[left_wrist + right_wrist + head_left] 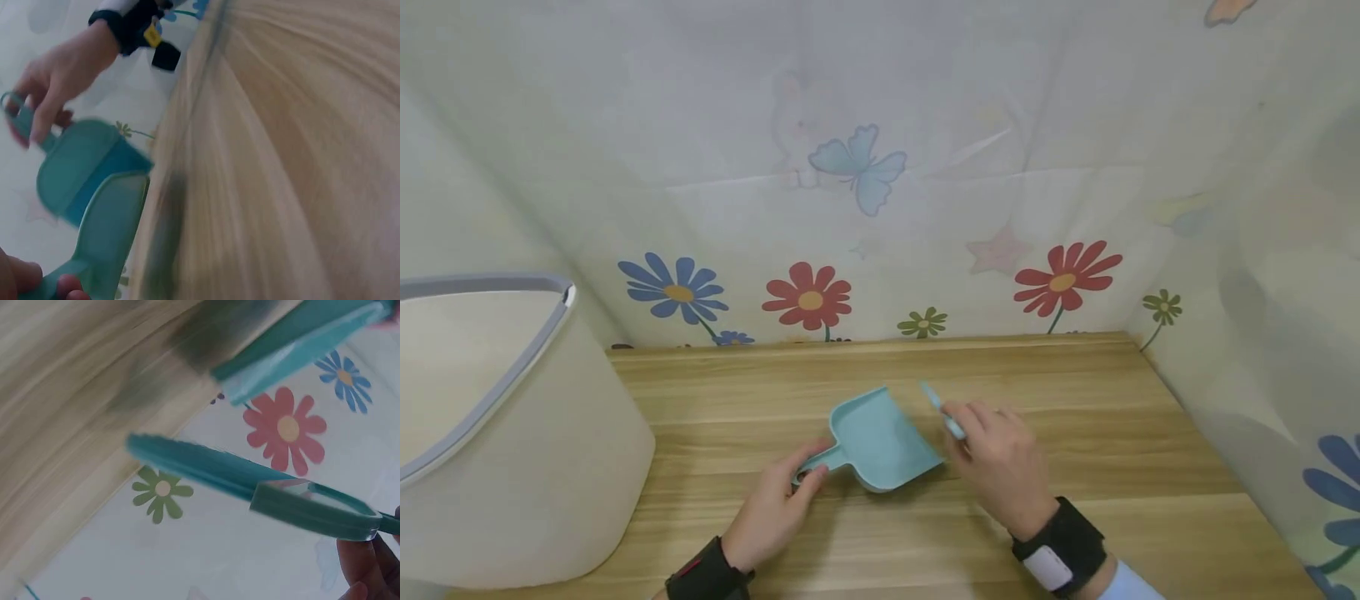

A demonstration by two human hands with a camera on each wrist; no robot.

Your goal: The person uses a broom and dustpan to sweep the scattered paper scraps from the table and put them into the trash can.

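Observation:
A light blue dustpan [883,442] is in the middle of the head view, its wide edge facing right. My left hand [775,508] grips its handle, with the thumb and fingers on either side. To the right, my right hand [1003,462] holds a small matching brush [953,427] by the handle. In the right wrist view the brush's blue bristles [187,462] point away from the fingers, apart from the dustpan [306,347]. The left wrist view shows the brush [69,156] beyond the dustpan [115,215]. Shadows lie below both tools, which look slightly raised.
A wood-grain table [737,392] spreads beneath both hands. On the left stands a large white bin [565,450] with a grey-blue rim. Behind and to the right hangs a white curtain [925,83] printed with flowers and a butterfly.

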